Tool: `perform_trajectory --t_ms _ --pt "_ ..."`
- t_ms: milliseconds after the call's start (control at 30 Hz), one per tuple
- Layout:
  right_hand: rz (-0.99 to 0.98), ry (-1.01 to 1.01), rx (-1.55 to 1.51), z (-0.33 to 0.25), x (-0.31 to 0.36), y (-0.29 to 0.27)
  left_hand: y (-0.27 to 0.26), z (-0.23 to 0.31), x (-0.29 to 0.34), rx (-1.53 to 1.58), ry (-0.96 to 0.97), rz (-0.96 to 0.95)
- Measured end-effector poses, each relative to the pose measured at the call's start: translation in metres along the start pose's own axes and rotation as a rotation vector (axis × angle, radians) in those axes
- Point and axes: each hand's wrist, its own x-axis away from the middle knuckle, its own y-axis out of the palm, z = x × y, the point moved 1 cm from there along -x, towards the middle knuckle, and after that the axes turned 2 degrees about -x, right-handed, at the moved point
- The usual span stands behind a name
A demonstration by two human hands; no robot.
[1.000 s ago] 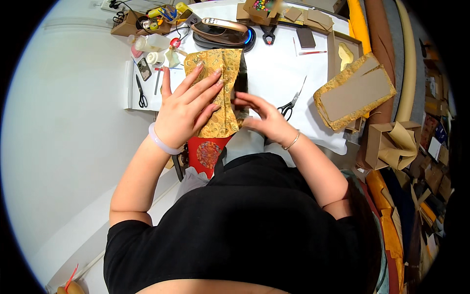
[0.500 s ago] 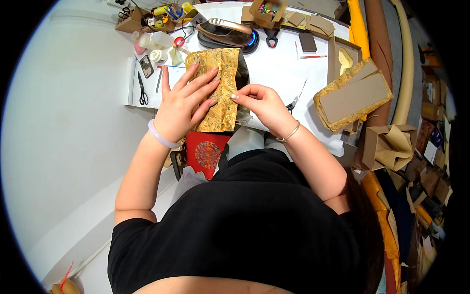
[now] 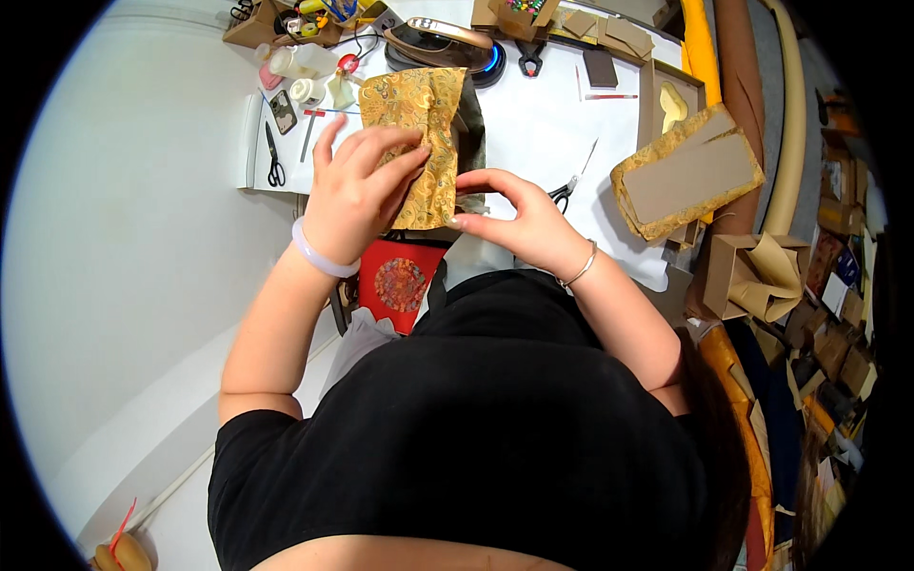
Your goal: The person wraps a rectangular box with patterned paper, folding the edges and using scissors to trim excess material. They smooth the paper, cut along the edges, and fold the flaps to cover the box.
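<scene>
Gold patterned cloth (image 3: 416, 100) lies over a dark-sided piece, with a raised crease running down it. My left hand (image 3: 360, 186) is over the cloth's left part, its fingers bent and apart, the fingertips near the crease. By the cloth's right edge is my right hand (image 3: 522, 217), thumb and forefinger spread apart. The thumb tip is by the lower right corner. I cannot tell whether the forefinger touches the edge. The underside of the piece is hidden.
Beyond the cloth an iron (image 3: 440, 48) rests on its base. Black scissors (image 3: 273, 157) and a phone (image 3: 282, 111) lie left, small scissors (image 3: 564, 193) right. Gold-edged boards (image 3: 690, 181) lean over a tray (image 3: 647, 105). A red panel (image 3: 395, 285) is below the table edge.
The cloth has shifted slightly away from me. My left hand has gone from lying flat to bent fingers. My right thumb and forefinger have parted from their pinch on the cloth's edge.
</scene>
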Motion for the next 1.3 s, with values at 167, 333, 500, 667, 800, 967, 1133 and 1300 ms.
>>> perform_trajectory --t_ms 167,333,500,667,800,967,1133,1300 --pt "0.042 -0.138 0.268 0.004 0.003 0.001 -0.009 0.031 0.011 0.045 -0.053 0.036" --pt "0.123 -0.195 0.331 0.005 0.004 0.009 -0.004 0.053 0.021 0.05 -0.117 0.053" --pt "0.19 -0.183 0.284 0.005 0.005 0.015 0.004 0.056 0.025 0.008 -0.087 0.078" --pt "0.207 -0.201 0.254 0.009 0.005 0.016 0.001 0.059 0.029 0.129 -0.143 0.08" --pt "0.224 -0.128 0.209 0.015 0.004 0.02 0.004 0.054 0.034 0.245 -0.186 0.092" --pt "0.187 -0.084 0.115 0.022 0.004 0.021 0.006 0.051 0.038 0.301 -0.193 0.099" --pt "0.196 0.011 -0.311 0.032 -0.001 0.022 0.0 0.058 0.037 0.326 -0.213 0.103" --pt "0.123 0.199 -0.184 0.01 -0.038 0.009 0.004 0.058 0.043 0.303 -0.194 0.121"
